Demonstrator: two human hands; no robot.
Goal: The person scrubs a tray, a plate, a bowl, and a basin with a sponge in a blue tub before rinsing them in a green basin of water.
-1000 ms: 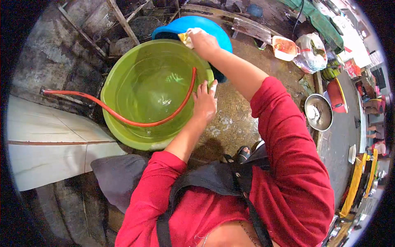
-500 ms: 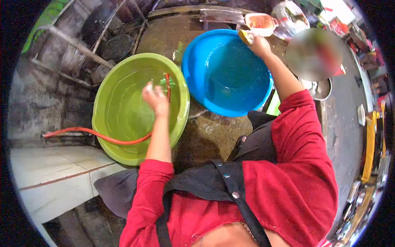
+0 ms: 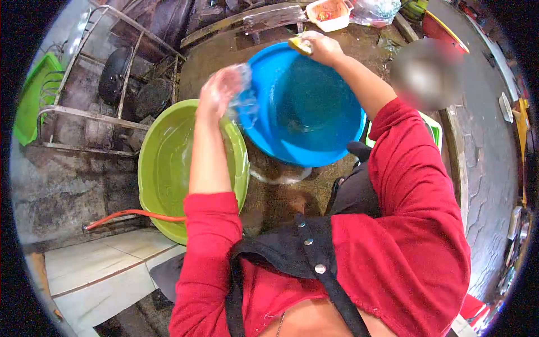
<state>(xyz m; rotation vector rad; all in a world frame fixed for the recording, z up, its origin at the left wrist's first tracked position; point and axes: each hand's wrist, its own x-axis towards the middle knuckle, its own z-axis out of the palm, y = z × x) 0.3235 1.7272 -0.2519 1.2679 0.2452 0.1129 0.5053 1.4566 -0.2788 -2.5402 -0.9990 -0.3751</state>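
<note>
My right hand [image 3: 323, 47] grips a yellow sponge [image 3: 301, 46] at the far rim of the blue basin [image 3: 259, 62], which has water in it. Over the gap between the two basins, my left hand [image 3: 220, 92] is raised and smeared by motion, so its fingers are hard to read. A clear, shiny blur, either splashing water or thin plastic, lies at its fingertips, against the blue basin's left side. Below it stands the green basin [image 3: 154, 163], also with water. An orange hose [image 3: 135, 213] runs to the green basin's near side.
At the back a white tub [image 3: 331, 22] with reddish contents stands near a low wooden bench [image 3: 274, 19]. A metal rack [image 3: 92, 114] with dark pans and a green tray [image 3: 36, 104] are on the left. White tiles [image 3: 101, 264] form a ledge at the lower left.
My left hand has moved up from inside the green basin towards the blue basin. The sponge stays in my right hand. The whole view has shifted.
</note>
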